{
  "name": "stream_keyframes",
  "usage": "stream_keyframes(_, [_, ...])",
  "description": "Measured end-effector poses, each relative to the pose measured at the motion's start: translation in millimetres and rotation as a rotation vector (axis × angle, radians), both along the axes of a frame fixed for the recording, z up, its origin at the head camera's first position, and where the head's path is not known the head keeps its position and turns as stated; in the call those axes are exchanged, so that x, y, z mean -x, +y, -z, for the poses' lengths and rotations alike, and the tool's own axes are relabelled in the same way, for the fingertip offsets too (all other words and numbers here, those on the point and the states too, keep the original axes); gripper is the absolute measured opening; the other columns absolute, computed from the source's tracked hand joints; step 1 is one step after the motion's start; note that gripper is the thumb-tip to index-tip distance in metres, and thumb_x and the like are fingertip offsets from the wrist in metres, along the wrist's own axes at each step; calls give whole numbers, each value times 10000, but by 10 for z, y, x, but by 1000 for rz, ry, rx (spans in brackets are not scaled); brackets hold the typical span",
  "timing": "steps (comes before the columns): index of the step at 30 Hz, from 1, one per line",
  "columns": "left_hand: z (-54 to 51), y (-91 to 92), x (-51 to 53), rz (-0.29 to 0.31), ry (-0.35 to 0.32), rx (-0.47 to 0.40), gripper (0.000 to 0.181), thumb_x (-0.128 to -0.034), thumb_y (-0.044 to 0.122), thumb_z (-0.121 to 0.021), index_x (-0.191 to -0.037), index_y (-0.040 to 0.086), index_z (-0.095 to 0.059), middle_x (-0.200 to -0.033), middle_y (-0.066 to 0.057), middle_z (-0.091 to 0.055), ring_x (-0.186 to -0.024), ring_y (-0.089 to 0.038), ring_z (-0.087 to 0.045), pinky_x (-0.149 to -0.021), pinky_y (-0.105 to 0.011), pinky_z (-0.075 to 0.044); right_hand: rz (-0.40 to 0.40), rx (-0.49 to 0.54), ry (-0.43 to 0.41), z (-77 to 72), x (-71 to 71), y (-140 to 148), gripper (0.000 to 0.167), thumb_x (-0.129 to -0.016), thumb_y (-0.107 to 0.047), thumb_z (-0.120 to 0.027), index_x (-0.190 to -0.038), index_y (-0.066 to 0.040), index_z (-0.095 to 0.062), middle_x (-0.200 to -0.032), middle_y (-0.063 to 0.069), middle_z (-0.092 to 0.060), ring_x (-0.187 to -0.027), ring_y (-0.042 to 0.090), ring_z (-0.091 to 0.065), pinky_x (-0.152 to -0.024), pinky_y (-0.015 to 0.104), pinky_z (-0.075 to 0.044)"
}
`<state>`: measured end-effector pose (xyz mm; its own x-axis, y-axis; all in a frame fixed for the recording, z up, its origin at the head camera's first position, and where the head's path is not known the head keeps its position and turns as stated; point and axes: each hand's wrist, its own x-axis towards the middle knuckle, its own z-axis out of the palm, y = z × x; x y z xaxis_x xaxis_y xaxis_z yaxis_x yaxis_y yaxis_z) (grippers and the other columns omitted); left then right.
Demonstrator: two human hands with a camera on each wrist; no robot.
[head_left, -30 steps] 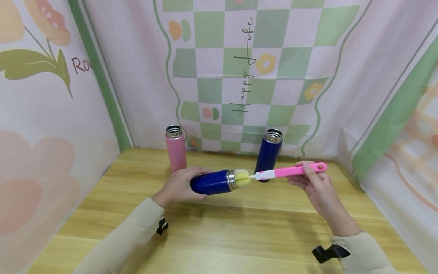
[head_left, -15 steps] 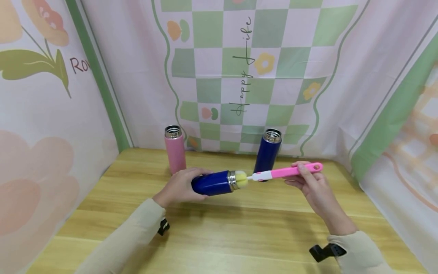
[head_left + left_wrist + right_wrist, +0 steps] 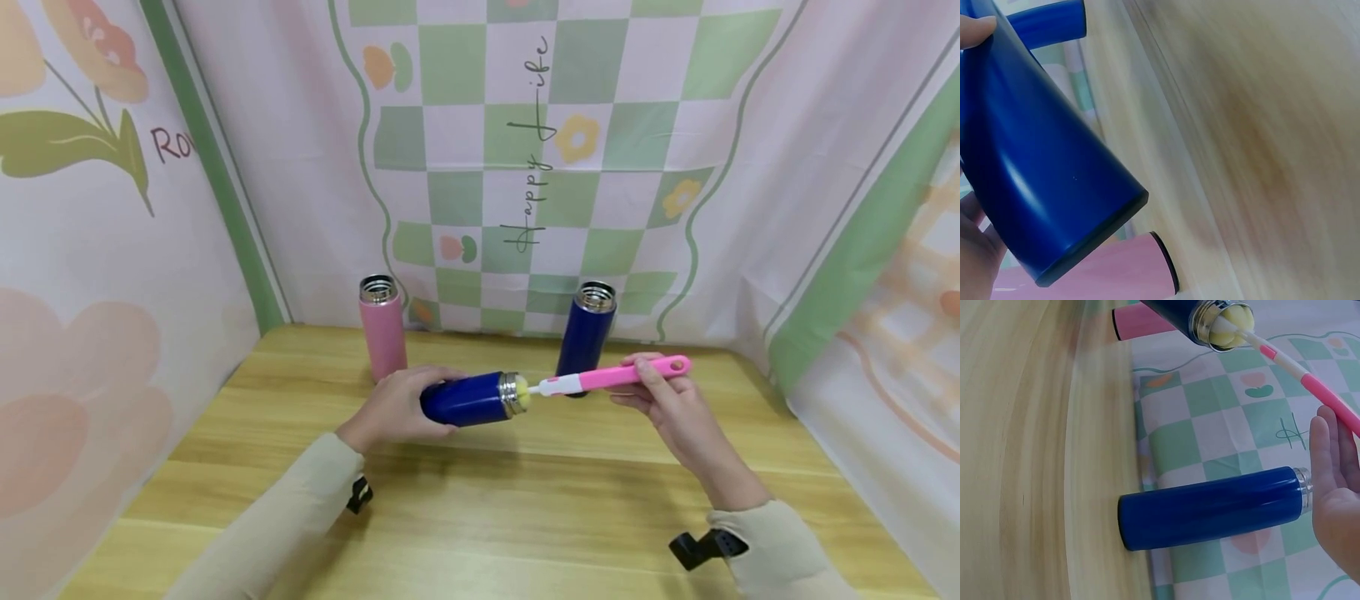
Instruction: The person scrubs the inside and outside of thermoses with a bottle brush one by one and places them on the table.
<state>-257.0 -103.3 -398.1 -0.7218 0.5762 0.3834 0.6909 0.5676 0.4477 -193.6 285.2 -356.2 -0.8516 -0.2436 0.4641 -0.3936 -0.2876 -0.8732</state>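
Note:
The left hand (image 3: pixel 401 406) grips a blue bottle (image 3: pixel 467 401) around its base end, holding it tilted above the table with its steel mouth facing right. A yellow sponge brush head (image 3: pixel 522 391) sits mostly inside that mouth; in the right wrist view the sponge (image 3: pixel 1235 326) fills the opening. Its pink and white handle (image 3: pixel 611 377) is pinched between the thumb and fingers of the right hand (image 3: pixel 675 417). In the left wrist view the held bottle (image 3: pixel 1054 162) shows its dark base.
Upright and uncapped, a pink bottle (image 3: pixel 383 333) stands behind the left hand. A second blue bottle (image 3: pixel 586 337), also uncapped, stands behind the brush handle. The wooden table (image 3: pixel 480 508) meets a patterned curtain (image 3: pixel 457 133) at the back.
The right hand has moved left with the brush, and the sponge has gone further into the bottle's mouth. The left hand and its bottle have barely moved.

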Motion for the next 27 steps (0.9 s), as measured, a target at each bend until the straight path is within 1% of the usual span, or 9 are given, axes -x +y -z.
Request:
stream_keyframes(7, [16,2,14,9,11,11,706,-728,416,-881,-1369,332,-596,-1320,67,-627,-1141,-135,-599,-944,-415,-489,12,-42,-44,47,-11,-27,273,-1086,-101,-404,-1169,-52,-659,-1139,83,-683,-1012,214,-700,-875,328,-545])
stream_keyframes(9, [13,17,14,3,15,16,703,-727,424,-878,-1366,339,-597,-1316,72,-628,-1134,-129,-601,-938,-407,-493,14,-54,-46,59,-10,-49,269,-1084,-101,-413,-1175,-38,-658,-1139,86,-690,-1015,217,-699,-873,327,-547])
stream_keyframes(12, [-11,67,5,20,5,8,702,-731,437,-875,-1368,349,-594,-1312,80,-629,-1137,-129,-599,-940,-416,-490,9,-157,-40,81,-2,-117,270,-1084,-95,-417,-1209,17,-629,-1153,95,-691,-1031,232,-693,-890,335,-541])
stream_keyframes(14, [-34,123,1,49,-3,7,704,-738,456,-866,-1375,358,-584,-1314,84,-624,-1145,-133,-595,-942,-429,-492,0,-249,-45,93,-6,-178,295,-1087,-111,-421,-1247,73,-586,-1176,114,-684,-1055,257,-682,-913,351,-533])
stream_keyframes(16, [-51,179,-2,83,-10,16,708,-749,480,-853,-1388,367,-569,-1322,88,-617,-1160,-136,-589,-946,-441,-493,1,-344,-47,103,-14,-237,326,-1089,-139,-426,-1272,99,-552,-1198,136,-672,-1074,278,-671,-932,361,-524])
stream_keyframes(18, [-58,221,0,99,-12,30,706,-755,500,-841,-1391,377,-560,-1326,91,-612,-1166,-136,-586,-937,-449,-502,5,-385,-58,107,-24,-279,355,-1091,-167,-430,-1286,109,-535,-1210,167,-658,-1083,298,-663,-937,364,-523])
stream_keyframes(21, [-63,250,-9,93,-14,35,707,-750,503,-844,-1387,378,-564,-1326,91,-612,-1164,-137,-587,-924,-452,-508,28,-395,-69,104,-28,-313,340,-1090,-177,-436,-1273,84,-554,-1193,197,-659,-1071,315,-664,-930,362,-527])
stream_keyframes(24, [-71,262,-21,76,-21,24,708,-742,496,-851,-1381,375,-572,-1321,94,-617,-1151,-129,-592,-916,-431,-511,55,-402,-89,93,-26,-330,316,-1077,-170,-476,-1267,68,-560,-1170,177,-671,-1053,322,-670,-920,354,-533])
stream_keyframes(27, [-81,272,-29,75,-28,16,712,-743,494,-851,-1386,373,-572,-1325,90,-616,-1149,-132,-594,-918,-421,-510,89,-418,-109,77,-29,-348,325,-1057,-177,-529,-1264,73,-552,-1162,149,-674,-1042,306,-677,-916,346,-536])
